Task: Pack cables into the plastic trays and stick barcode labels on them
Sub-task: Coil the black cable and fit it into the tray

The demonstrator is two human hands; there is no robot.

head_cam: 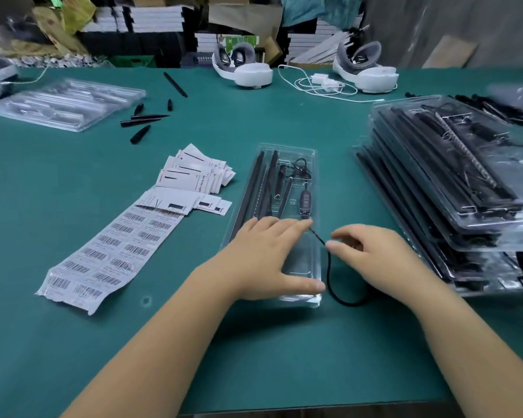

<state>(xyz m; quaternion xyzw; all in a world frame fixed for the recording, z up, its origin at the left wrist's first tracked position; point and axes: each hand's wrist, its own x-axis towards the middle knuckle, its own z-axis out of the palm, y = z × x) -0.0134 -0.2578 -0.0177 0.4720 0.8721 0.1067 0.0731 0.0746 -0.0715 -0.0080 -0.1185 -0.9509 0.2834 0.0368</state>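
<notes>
Left hand (263, 251) lies flat on the clear tray (284, 164), fingers straight; right hand (372, 257) pinches the black cable (329, 276). Barcode labels (103, 254) lie lower left, packed trays (453, 182) stacked right.

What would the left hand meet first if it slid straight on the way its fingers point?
Probably the inline controller on the black cable: the left hand lies flat on the clear tray, fingertips pointing almost at it.

Left of the open tray (284, 182), bare green mat (73, 176) leaves passage up to the barcode label sheet (109, 251). Right of it, a narrow strip ends at the stack of packed trays (453, 182). Behind it, open mat reaches the white headsets (248, 70).
</notes>
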